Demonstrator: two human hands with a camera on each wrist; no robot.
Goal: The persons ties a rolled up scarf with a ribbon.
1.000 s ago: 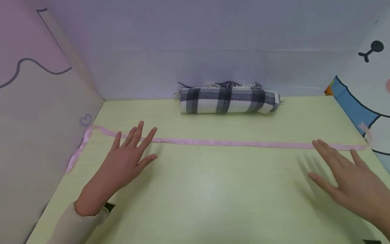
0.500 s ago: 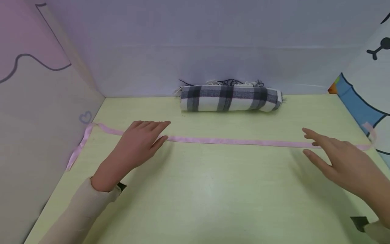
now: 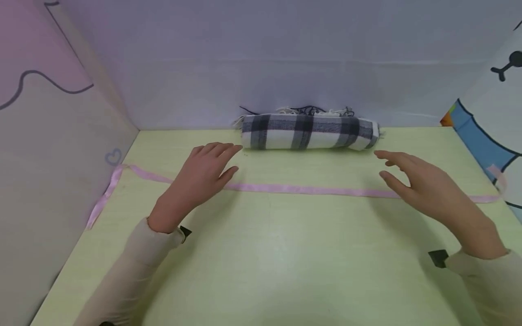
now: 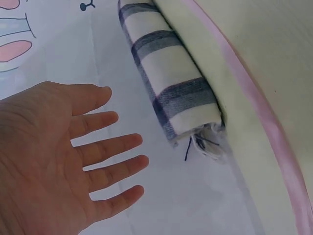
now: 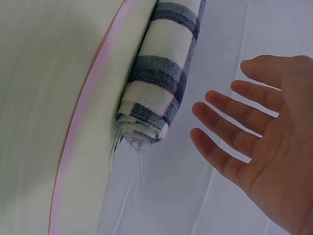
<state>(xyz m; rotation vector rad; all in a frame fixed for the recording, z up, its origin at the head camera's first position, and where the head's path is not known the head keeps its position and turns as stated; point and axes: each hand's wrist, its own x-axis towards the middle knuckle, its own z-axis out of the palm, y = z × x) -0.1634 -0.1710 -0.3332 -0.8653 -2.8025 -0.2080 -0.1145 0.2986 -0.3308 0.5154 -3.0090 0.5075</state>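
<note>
A rolled-up plaid scarf (image 3: 303, 132), dark blue-grey and white with fringe, lies along the back of the table. My left hand (image 3: 200, 174) hovers near the scarf's left end, fingers extended and holding nothing. On the other side, my right hand (image 3: 424, 185) is in the air just short of the right end, thumb apart from the fingers, also holding nothing. Both wrist views show spread fingers: the left hand (image 4: 63, 152) and the right hand (image 5: 264, 127) each appear apart from the scarf's fringed end.
A pink ribbon (image 3: 285, 188) runs across the pale yellow-green table (image 3: 277, 253) in front of the scarf and bends along the left edge. A pale back wall (image 3: 253, 86) rises behind the scarf, with printed side walls at left and right.
Both hands have moved forward and inward toward the scarf's two ends. The left fingers, spread apart earlier, now lie closer together in the head view. The scarf has stayed in place.
</note>
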